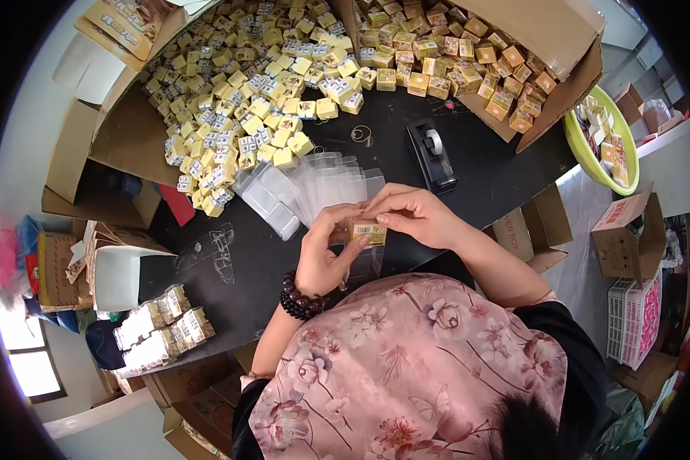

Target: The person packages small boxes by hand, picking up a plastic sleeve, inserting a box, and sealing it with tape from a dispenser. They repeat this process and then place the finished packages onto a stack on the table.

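Observation:
A small yellow box (pixel 373 238) with a barcode label is held in front of my chest, over the near edge of the black table. My left hand (pixel 323 247), with a dark beaded bracelet on the wrist, is closed around the box from the left. From the right, my right hand (pixel 418 218) pinches at the box's top edge, its fingertips close to those of the left. Clear plastic seems to surround the box, though my fingers partly hide it. Just beyond my hands lie a fan of clear plastic sleeves (pixel 331 186) and clear plastic trays (pixel 267 201).
Piles of small yellow-and-white boxes (pixel 241 107) and orange-yellow boxes (pixel 468 57) spill from cardboard cartons at the back. A black tape dispenser (pixel 431 157) stands right of centre. Stacked wrapped boxes (pixel 165 330) sit at the left edge; a yellow-green basin (pixel 632 153) is far right.

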{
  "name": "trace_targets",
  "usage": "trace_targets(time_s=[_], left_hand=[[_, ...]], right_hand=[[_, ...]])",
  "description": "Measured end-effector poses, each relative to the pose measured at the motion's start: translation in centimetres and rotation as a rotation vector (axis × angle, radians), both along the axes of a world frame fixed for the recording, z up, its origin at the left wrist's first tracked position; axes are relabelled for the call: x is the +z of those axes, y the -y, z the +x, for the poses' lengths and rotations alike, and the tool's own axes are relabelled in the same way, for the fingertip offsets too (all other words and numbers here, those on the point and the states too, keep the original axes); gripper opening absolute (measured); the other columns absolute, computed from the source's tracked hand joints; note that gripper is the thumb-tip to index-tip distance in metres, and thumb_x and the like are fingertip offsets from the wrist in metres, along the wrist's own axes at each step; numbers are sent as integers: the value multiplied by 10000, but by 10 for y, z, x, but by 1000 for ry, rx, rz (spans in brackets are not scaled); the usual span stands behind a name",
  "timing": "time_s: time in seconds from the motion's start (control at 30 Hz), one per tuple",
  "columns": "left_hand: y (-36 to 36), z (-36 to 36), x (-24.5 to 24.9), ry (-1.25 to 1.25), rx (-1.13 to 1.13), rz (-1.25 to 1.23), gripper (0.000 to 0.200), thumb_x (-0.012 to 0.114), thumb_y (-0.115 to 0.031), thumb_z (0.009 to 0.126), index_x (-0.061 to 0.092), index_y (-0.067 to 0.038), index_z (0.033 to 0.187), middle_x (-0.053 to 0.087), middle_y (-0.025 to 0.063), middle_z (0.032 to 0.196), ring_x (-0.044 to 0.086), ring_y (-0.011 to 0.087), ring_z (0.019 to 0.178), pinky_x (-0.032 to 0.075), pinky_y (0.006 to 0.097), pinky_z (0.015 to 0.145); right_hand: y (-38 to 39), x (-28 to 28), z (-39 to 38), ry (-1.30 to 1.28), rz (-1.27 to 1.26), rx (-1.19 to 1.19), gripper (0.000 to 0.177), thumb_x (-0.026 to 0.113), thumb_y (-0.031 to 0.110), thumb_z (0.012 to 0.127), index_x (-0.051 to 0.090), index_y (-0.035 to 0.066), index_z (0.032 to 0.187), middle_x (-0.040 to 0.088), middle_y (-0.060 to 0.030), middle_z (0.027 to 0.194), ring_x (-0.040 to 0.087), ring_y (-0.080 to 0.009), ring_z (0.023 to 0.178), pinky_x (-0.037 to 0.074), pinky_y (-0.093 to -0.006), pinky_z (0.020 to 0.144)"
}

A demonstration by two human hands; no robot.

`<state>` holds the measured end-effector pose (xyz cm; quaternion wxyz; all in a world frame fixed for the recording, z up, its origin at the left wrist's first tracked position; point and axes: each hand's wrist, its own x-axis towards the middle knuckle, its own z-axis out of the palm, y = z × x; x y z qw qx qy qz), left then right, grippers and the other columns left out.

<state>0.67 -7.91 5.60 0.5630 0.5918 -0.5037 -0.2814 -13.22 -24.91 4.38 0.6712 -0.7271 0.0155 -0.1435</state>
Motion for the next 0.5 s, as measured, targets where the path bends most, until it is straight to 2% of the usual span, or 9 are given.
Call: trace_targets(time_s=[0.13, 0.2, 0.23, 0.27, 0.37, 0.4, 0.43, 0.47, 0.5], left_hand=[[13, -3, -11, -22, -20, 9, 263, 656, 43, 855, 585, -34, 1096, 556, 115, 1214, 621, 164, 1002, 539, 274, 779], [29, -7, -21, -35, -80, 60, 258, 656, 28, 860, 579, -37, 1098, 556, 113, 1218, 621, 157, 975, 536, 270, 763], [39, -9, -26, -42, -123, 111, 255, 656, 14, 865, 572, -39, 1100, 555, 110, 1221, 620, 150, 949, 533, 266, 747], [50, -7, -34, 26, -178, 181, 242, 656, -29, 872, 561, -41, 1094, 535, 135, 1291, 628, 151, 899, 525, 273, 736], [89, -19, -41, 159, -373, 257, 226, 637, -76, 895, 537, -23, 1091, 517, 119, 1279, 592, 136, 931, 496, 269, 772], [102, -19, -51, 240, -427, 304, 386, 633, -108, 888, 507, -36, 1246, 558, 91, 1198, 577, 130, 855, 486, 269, 753], [113, -20, -64, 242, -438, 300, 386, 633, -108, 888, 507, -36, 1246, 558, 91, 1198, 577, 130, 855, 486, 269, 753], [123, -21, -77, 260, -447, 286, 488, 629, -99, 886, 449, -59, 1337, 570, 71, 1160, 571, 127, 836, 482, 261, 753], [129, -24, -77, 277, -456, 272, 594, 626, -90, 884, 391, -82, 1429, 582, 50, 1122, 565, 125, 816, 478, 254, 753]], right_hand=[[-1, 2, -21, -1, -122, -51, 251, 542, 67, 953, 646, 4, 1172, 569, -105, 1162, 564, -221, 1090, 441, -325, 945], [8, -7, -37, 5, -456, -470, 219, 595, 71, 922, 668, 36, 1125, 571, -81, 1073, 585, -194, 978, 480, -300, 832], [20, -21, -42, -30, -306, -726, 173, 618, 87, 910, 680, 46, 1067, 562, -76, 996, 590, -181, 859, 487, -283, 757], [37, -29, -49, -205, -336, -927, 161, 655, 133, 893, 672, 16, 1003, 548, -69, 938, 574, -162, 770, 486, -272, 696], [79, -70, -65, -437, -233, -967, 166, 700, 171, 864, 683, 42, 968, 567, -43, 866, 572, -146, 769, 481, -265, 666], [83, -64, -65, -509, 95, -840, 150, 714, 179, 852, 690, 70, 952, 578, -21, 838, 567, -129, 765, 481, -273, 666], [88, -60, -66, -565, 417, -694, 136, 728, 188, 841, 696, 97, 936, 590, 2, 809, 562, -112, 760, 481, -281, 665], [94, -63, -66, -563, 419, -705, 136, 728, 188, 841, 696, 97, 936, 590, 2, 809, 562, -112, 760, 481, -281, 665], [99, -65, -65, -545, 580, -636, 107, 715, 179, 853, 686, 118, 936, 597, 22, 819, 543, -89, 734, 481, -268, 668]])
